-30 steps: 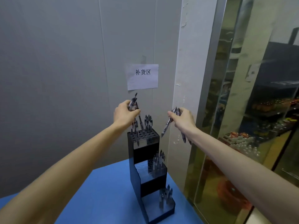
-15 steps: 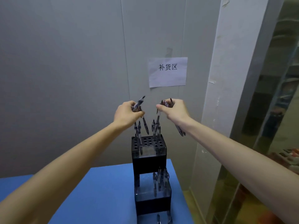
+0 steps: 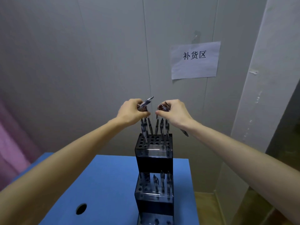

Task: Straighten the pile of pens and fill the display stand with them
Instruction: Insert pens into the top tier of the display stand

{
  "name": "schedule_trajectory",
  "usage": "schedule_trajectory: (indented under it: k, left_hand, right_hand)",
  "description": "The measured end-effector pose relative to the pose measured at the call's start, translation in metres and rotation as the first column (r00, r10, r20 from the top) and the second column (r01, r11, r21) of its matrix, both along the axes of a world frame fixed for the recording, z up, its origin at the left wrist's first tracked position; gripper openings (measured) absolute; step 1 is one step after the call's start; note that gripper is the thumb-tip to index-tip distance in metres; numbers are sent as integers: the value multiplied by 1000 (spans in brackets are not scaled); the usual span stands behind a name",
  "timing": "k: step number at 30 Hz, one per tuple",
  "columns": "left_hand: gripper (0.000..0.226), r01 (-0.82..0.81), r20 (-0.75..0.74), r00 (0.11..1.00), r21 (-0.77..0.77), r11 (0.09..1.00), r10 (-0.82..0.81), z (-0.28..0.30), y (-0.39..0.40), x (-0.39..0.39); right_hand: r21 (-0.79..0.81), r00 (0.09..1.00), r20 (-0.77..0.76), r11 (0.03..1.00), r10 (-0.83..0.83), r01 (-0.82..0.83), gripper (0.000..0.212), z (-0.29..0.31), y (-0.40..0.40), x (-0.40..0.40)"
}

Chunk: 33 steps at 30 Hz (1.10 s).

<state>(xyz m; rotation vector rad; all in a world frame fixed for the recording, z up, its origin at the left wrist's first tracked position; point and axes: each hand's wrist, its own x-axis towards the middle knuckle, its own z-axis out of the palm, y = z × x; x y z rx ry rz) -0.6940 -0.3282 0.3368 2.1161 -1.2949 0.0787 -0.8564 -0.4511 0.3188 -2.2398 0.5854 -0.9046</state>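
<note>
Display stand (image 3: 154, 159), blue table (image 3: 105, 184), grey wall (image 3: 81, 62)

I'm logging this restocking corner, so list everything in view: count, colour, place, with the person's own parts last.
display stand: one, black, stepped tiers with holes on top, on the table.
pens in top tier: several, dark and clear, upright in the rear holes; exact count unclear.
pens in middle tier: a few, dark and clear, upright, right side.
table: one, blue, with a round hole near the front left.
paper sign: one, white with black characters, on the grey wall.
left hand: one, above the top tier, gripping pens.
right hand: one, above the top tier, gripping pens.
</note>
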Motion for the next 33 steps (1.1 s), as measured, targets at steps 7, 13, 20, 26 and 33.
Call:
schedule_trajectory:
  k: [7, 13, 20, 26, 33]
  left_hand:
    - [32, 94, 54, 994, 12, 996, -94, 0, -5, -4]
    - [29, 137, 51, 989, -3, 991, -137, -1, -6, -2]
    - [30, 231, 46, 972, 4, 973, -231, 1, -3, 6]
    - [29, 244, -16, 970, 64, 968, -244, -3, -4, 14]
    - [25, 297, 22, 950, 249, 922, -312, -10, -11, 13]
  right_hand:
    - [-36, 999, -52, 999, 16, -18, 10, 5, -5, 4]
    - [-74, 992, -126, 997, -6, -4, 13, -1, -9, 6]
    - [-3, 983, -172, 998, 63, -64, 20, 3, -7, 12]
    - [-44, 935, -353, 998, 31, -50, 14, 6, -6, 17]
    - [-79, 860, -511, 996, 5, -52, 24, 5, -6, 20]
